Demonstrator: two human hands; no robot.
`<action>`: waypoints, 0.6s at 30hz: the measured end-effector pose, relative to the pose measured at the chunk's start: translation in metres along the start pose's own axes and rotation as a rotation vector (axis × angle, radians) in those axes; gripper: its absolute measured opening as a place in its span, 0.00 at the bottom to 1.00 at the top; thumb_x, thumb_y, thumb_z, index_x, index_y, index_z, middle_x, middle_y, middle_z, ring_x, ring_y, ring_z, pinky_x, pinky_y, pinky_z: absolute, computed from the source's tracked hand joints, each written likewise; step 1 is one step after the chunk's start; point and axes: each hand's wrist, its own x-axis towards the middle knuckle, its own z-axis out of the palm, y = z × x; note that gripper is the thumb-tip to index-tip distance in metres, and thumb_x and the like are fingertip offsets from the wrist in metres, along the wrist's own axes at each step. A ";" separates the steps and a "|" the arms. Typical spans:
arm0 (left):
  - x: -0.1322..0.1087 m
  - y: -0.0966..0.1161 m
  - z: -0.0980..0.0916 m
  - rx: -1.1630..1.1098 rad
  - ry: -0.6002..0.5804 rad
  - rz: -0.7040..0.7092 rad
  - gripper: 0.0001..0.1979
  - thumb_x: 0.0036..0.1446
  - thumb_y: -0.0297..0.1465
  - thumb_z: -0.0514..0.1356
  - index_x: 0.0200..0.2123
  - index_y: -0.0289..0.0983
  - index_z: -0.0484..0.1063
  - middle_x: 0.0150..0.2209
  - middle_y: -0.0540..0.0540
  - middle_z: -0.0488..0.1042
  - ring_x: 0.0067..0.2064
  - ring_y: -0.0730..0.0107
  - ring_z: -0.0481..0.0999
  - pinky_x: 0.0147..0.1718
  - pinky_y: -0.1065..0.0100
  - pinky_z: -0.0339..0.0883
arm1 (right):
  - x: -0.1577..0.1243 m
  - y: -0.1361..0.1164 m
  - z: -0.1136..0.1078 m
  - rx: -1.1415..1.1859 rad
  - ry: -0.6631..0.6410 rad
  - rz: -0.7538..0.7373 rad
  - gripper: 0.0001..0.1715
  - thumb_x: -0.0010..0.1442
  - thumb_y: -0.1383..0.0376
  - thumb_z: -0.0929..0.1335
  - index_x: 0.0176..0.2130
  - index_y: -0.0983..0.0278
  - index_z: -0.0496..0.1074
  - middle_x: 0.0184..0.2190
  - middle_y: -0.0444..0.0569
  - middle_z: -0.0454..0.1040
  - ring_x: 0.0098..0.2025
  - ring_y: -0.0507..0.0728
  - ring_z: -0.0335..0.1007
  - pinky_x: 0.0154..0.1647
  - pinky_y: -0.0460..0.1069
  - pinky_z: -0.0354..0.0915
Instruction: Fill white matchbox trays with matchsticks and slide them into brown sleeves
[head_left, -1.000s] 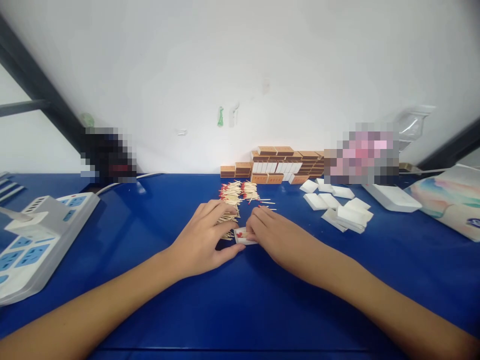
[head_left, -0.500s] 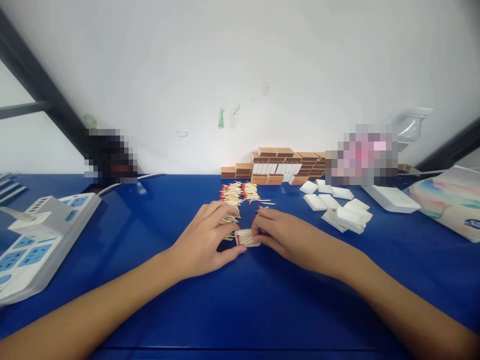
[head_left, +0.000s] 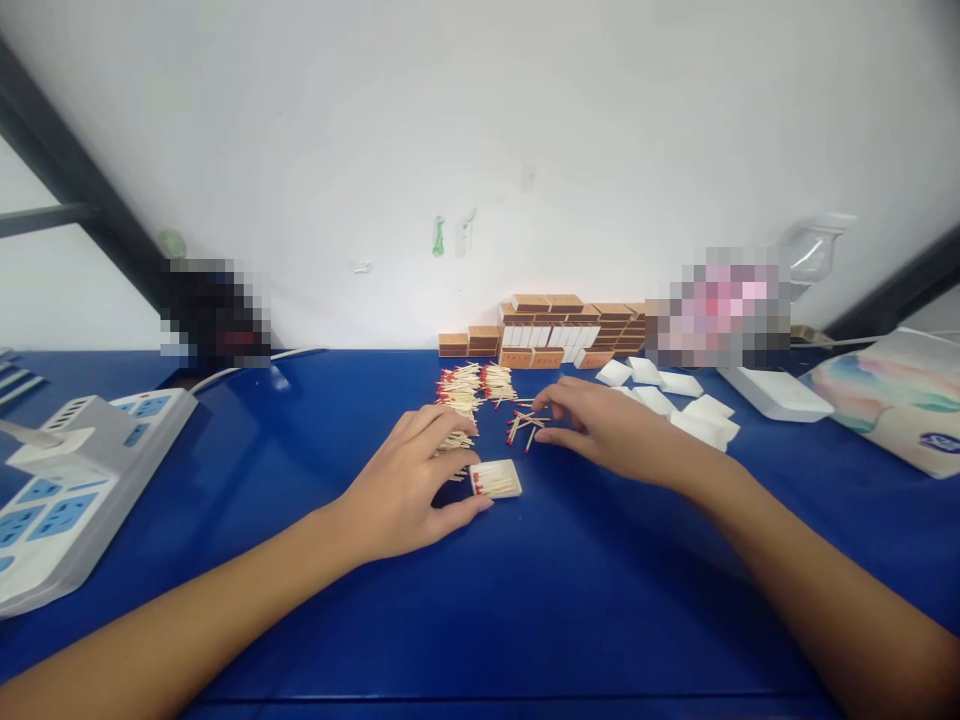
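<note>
A small white matchbox tray (head_left: 513, 478) lies on the blue table with several red-tipped matches in it. My left hand (head_left: 409, 485) grips the tray's left end between thumb and index finger. Just beyond the tray, a few loose matches (head_left: 527, 422) lie crossed on the table. My right hand (head_left: 600, 425) is at their right side, thumb and fingers apart, with nothing visibly held; its fingertips are close to the matches. A larger heap of matches (head_left: 459, 390) spreads behind my left hand, which hides part of it. Beside that heap sits a smaller match pile (head_left: 496, 382).
Brown matchboxes (head_left: 551, 357) are stacked against the wall. Several white trays (head_left: 681, 384) lie to the right, near a white box (head_left: 776, 393) and a patterned packet (head_left: 892, 400). A power strip (head_left: 142, 440) with a plugged-in adapter stands at the left.
My right hand has left the tray and moved up and right to the loose matches, its fingers spreading. More of the tray and loose matches shows. My left hand stays on the tray.
</note>
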 end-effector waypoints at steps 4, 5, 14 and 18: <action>0.000 0.001 0.000 0.004 -0.009 0.003 0.14 0.65 0.40 0.66 0.47 0.38 0.79 0.57 0.37 0.75 0.61 0.48 0.71 0.56 0.47 0.68 | 0.001 0.002 0.005 0.077 -0.100 -0.047 0.19 0.72 0.63 0.66 0.60 0.57 0.70 0.46 0.51 0.71 0.40 0.57 0.73 0.45 0.53 0.69; 0.000 0.002 -0.001 0.004 -0.010 0.004 0.13 0.65 0.40 0.66 0.47 0.38 0.79 0.57 0.37 0.75 0.61 0.48 0.71 0.56 0.47 0.67 | 0.002 -0.001 0.006 0.094 -0.100 -0.066 0.19 0.72 0.64 0.65 0.61 0.57 0.70 0.46 0.51 0.70 0.41 0.57 0.73 0.48 0.53 0.69; 0.000 0.001 0.000 0.002 -0.016 0.001 0.14 0.64 0.40 0.67 0.47 0.37 0.79 0.57 0.37 0.75 0.61 0.49 0.70 0.56 0.47 0.68 | 0.007 -0.011 0.009 0.132 -0.115 -0.035 0.09 0.74 0.65 0.64 0.41 0.61 0.73 0.42 0.49 0.69 0.41 0.57 0.71 0.43 0.51 0.68; 0.000 0.001 0.000 0.003 -0.015 0.004 0.14 0.64 0.40 0.67 0.46 0.37 0.79 0.57 0.38 0.75 0.61 0.49 0.70 0.56 0.48 0.67 | 0.007 -0.009 0.013 0.142 -0.129 -0.017 0.11 0.74 0.65 0.62 0.40 0.61 0.70 0.42 0.51 0.70 0.42 0.58 0.70 0.45 0.53 0.67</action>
